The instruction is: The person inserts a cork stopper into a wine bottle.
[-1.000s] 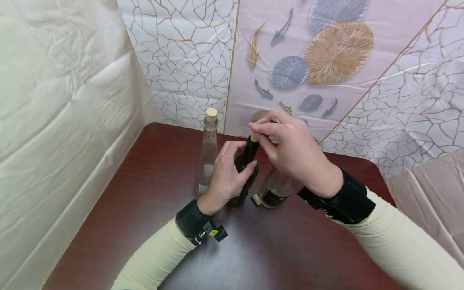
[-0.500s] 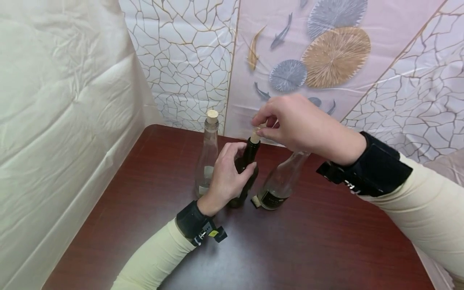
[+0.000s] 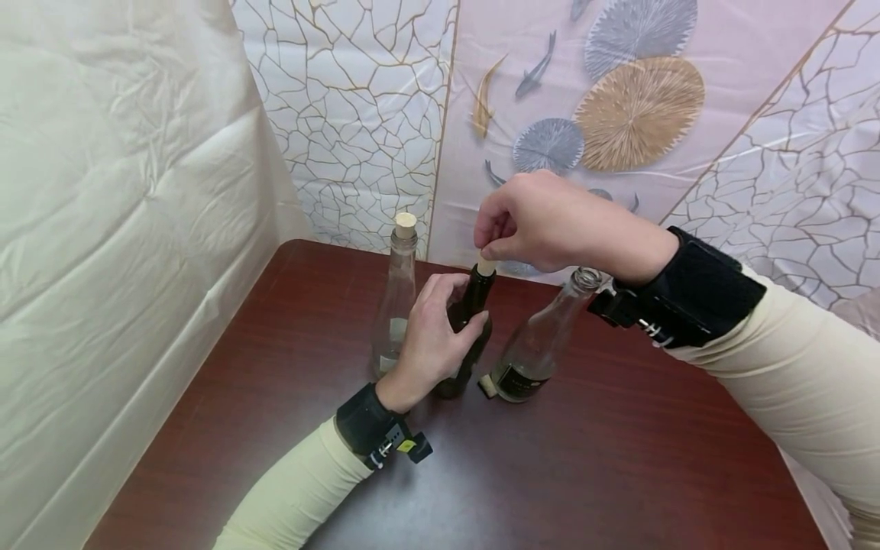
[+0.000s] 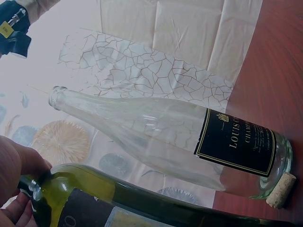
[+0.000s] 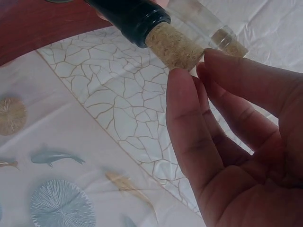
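My left hand [image 3: 429,340] grips a dark green wine bottle [image 3: 477,294] around its upper body, just below the neck. In the bottle's mouth sits a cork [image 5: 173,47], much of it standing out above the rim. Thumb and fingertips of my right hand [image 3: 550,221] pinch the cork's outer end. To the left stands a clear bottle [image 3: 397,298] with its own cork [image 3: 406,224] sticking up. On the right is another clear bottle [image 4: 151,127] with a black label and an open mouth. A loose cork [image 4: 280,190] lies against that bottle's base.
The dark red-brown table [image 3: 426,481] runs forward to a patterned cloth backdrop [image 3: 364,99]. A plain cream cloth [image 3: 137,191] hangs along the left side. All the bottles stand close together near the far side of the table.
My right hand rose from the green bottle's cork, its wrist swinging up and right, then came back onto the cork. The left hand keeps its hold on the bottle.
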Action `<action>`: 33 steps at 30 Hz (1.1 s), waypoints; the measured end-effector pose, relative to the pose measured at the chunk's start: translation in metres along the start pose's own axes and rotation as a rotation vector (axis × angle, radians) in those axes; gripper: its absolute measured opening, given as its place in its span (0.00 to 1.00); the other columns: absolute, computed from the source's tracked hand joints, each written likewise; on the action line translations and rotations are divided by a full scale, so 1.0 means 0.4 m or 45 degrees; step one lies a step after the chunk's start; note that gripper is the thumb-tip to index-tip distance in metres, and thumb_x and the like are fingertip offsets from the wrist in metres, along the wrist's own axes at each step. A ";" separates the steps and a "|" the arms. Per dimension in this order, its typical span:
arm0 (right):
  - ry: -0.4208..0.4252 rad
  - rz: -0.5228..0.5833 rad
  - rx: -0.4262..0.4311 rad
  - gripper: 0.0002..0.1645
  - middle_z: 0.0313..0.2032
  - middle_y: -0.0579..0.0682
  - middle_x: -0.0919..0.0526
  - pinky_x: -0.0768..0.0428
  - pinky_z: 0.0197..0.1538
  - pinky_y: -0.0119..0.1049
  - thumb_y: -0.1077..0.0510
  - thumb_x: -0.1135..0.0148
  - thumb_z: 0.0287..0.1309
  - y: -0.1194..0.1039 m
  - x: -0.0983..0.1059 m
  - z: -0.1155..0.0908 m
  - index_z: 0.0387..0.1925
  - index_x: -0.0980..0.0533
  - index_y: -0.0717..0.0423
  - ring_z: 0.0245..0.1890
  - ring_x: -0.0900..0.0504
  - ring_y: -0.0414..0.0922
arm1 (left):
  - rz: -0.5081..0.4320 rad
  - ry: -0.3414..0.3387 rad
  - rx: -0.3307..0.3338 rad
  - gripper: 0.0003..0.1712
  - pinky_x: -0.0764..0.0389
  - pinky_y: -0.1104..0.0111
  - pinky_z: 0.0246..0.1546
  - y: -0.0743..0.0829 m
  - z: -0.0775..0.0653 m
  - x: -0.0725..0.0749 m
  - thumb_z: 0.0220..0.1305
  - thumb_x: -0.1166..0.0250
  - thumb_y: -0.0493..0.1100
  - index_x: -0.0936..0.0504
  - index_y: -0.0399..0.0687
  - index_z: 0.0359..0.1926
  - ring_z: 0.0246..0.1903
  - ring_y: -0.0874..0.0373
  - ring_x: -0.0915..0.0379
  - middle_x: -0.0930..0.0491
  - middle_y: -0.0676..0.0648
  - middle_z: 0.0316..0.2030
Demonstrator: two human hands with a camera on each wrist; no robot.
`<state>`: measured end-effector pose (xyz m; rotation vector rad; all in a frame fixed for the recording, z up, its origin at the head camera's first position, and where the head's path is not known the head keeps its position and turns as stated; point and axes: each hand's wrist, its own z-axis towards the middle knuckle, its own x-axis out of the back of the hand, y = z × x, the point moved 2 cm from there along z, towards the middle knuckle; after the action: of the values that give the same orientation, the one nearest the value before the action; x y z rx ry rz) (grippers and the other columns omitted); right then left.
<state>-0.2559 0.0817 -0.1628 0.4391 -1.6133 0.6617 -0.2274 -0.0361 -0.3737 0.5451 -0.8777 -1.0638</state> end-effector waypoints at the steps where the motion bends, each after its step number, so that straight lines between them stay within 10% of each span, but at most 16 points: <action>1: -0.003 0.000 -0.001 0.02 0.32 0.45 0.09 0.16 0.46 0.43 0.56 0.25 0.59 0.000 -0.001 0.000 0.33 0.13 0.47 0.36 0.12 0.41 | -0.002 0.000 0.000 0.25 0.19 0.51 0.52 0.000 0.000 0.000 0.63 0.26 0.39 0.23 0.43 0.59 0.48 0.49 0.23 0.22 0.42 0.50; 33: 0.129 -0.062 0.124 0.06 0.28 0.45 0.15 0.21 0.39 0.39 0.62 0.29 0.62 0.005 -0.031 -0.014 0.30 0.16 0.50 0.30 0.20 0.42 | 0.004 0.002 0.004 0.25 0.19 0.52 0.53 -0.001 0.001 -0.004 0.63 0.26 0.39 0.23 0.43 0.59 0.49 0.49 0.23 0.22 0.42 0.51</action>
<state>-0.2510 0.0859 -0.1749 0.5068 -1.4752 0.7166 -0.2282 -0.0348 -0.3744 0.5473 -0.8787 -1.0590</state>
